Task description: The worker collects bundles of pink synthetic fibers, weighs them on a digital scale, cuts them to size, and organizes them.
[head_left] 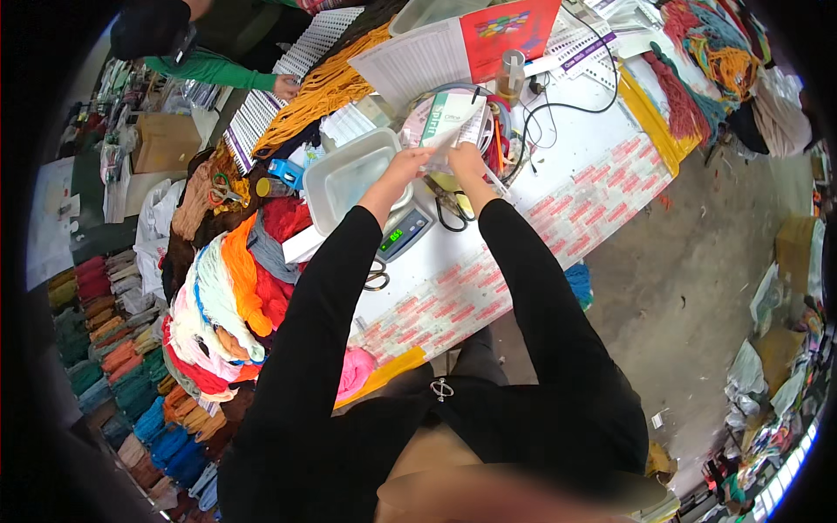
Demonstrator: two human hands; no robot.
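Note:
Both arms reach forward over the table. My left hand [408,166] is closed in a pinch at the lower left edge of a white and green printed paper packet [445,120]. On the packet's lower right side, my right hand [466,160] pinches its edge, fingers partly hidden. A clear plastic tub [324,187] stands just left of my left hand. Below the hands lie scissors with black handles [452,216] and a small digital scale [406,235] with a lit green display. A second pair of scissors [377,277] rests nearer to me.
Colourful yarn skeins [231,288] are heaped at the left. Behind the hands stand a red and white open booklet [462,52], a clear cup [511,74] and a black cable [571,108]. Another person's hand [286,86] touches perforated cards at the far left. More yarn [680,96] hangs far right.

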